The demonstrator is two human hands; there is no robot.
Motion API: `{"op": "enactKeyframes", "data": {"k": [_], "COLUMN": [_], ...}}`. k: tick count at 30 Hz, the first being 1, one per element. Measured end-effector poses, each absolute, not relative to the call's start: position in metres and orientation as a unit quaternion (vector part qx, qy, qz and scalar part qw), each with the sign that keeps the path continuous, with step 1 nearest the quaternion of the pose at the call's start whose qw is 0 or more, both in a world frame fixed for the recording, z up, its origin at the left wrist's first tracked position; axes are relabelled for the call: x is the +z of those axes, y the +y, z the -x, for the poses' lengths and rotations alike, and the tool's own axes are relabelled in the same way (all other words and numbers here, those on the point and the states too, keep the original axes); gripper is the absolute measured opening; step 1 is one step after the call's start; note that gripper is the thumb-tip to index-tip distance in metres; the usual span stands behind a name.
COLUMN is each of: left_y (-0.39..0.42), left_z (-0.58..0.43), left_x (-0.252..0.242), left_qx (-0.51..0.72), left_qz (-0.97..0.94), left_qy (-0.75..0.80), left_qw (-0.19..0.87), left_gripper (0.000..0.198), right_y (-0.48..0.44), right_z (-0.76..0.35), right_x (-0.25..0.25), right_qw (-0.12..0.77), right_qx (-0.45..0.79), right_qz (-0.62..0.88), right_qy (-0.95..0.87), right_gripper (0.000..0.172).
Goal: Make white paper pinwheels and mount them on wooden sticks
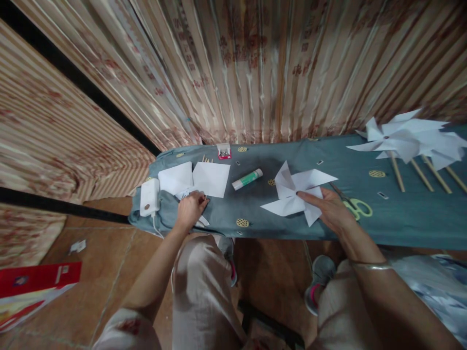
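Observation:
A white paper pinwheel [288, 182] is gripped by my right hand [331, 209], thumb pressed on its middle and the fingers behind it. My left hand [191, 210] is closed in a pinch at the near edge of the table, beside white paper strips [203, 220]; what is between its fingertips is too small to make out. Just beyond that hand lie a stack of white paper [175, 178] and a cut white sheet [212, 179]. A green and white glue stick [247, 179] rests between the two hands. Green-handled scissors [359, 209] lie partly behind my right hand.
Several white pinwheels [403, 138] on wooden sticks [423, 176] lie at the right. A small red box of metal pins [224, 152] sits at the back, near short sticks [207, 159]. A white corded device [149, 197] occupies the left end of the cloth-covered table [255, 231].

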State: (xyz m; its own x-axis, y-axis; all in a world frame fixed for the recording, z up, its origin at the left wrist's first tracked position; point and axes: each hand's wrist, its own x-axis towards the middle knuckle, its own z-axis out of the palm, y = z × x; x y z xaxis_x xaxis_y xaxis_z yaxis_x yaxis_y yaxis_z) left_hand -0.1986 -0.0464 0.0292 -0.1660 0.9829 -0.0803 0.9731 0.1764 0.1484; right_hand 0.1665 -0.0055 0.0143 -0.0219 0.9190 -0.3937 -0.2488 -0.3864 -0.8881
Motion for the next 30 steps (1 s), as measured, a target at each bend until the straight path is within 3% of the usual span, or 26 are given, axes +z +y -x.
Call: {"op": "enactKeyframes", "data": {"k": [9, 19, 24, 30], "left_y": [-0.035, -0.091, -0.075, -0.056], "left_z": [0.197, 0.177, 0.175, 0.175], "left_x": [0.033, 0.040, 0.038, 0.031], "left_qx": [-0.023, -0.039, -0.020, 0.018], "left_qz": [-0.617, -0.647, -0.642, -0.611], "left_qy": [0.782, 0.732, 0.748, 0.762], "left_qw": [0.084, 0.210, 0.169, 0.213], "left_gripper": [0.026, 0.024, 0.031, 0.019], "right_y": [-0.007, -0.010, -0.012, -0.013], "right_z": [-0.168, -0.171, -0.169, -0.168], "right_x": [0.017, 0.024, 0.025, 0.025], "right_qw": [0.453, 0.453, 0.450, 0.463], "right_qx": [0.643, 0.645, 0.651, 0.646], "right_qz": [0.533, 0.515, 0.503, 0.500], "right_qy": [-0.312, -0.337, -0.348, -0.344], "right_gripper": [0.040, 0.040, 0.039, 0.041]}}
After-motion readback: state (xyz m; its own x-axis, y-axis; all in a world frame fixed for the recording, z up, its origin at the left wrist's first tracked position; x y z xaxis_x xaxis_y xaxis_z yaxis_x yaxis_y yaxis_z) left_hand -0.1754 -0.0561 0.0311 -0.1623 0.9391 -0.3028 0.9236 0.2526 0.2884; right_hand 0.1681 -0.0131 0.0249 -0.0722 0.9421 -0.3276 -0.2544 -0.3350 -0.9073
